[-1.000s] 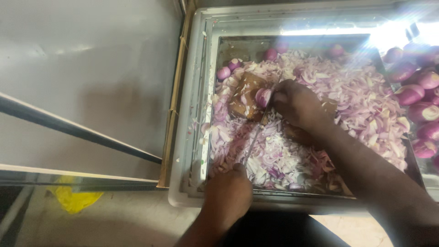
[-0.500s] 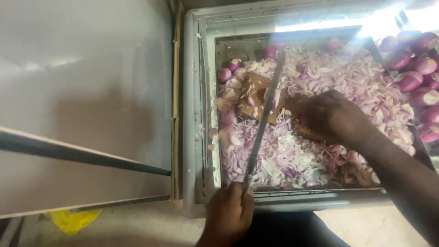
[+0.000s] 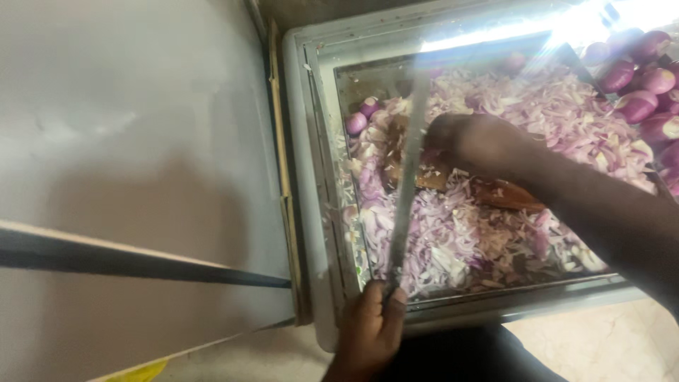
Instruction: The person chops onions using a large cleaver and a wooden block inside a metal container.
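One long knife (image 3: 407,191), held at the handle end by the left hand (image 3: 370,327), blade reaching out over the big metal tray (image 3: 322,184). Looks thin, stiff and sharp, blurred in the picture, so best held only by the handle, never by the blade. Left grip closed tight round that handle. Right hand (image 3: 475,141) lying on a brown wooden board (image 3: 495,191) in the middle of the tray, fingers curled over something small; cannot tell what, or how tight the grip is. All round the board, one big heap of cut onion pieces (image 3: 552,113), far too many to count: light, wet, soft and likely slippery, easy to scatter. Three or so small whole onions (image 3: 357,122) at the left of the heap, round, firm and smooth. More whole purple onions (image 3: 640,85) at the far right, about six showing, partly lost in the bright light. Tray set in a pale counter (image 3: 141,141), with one dark bar (image 3: 127,260) crossing it at the left.
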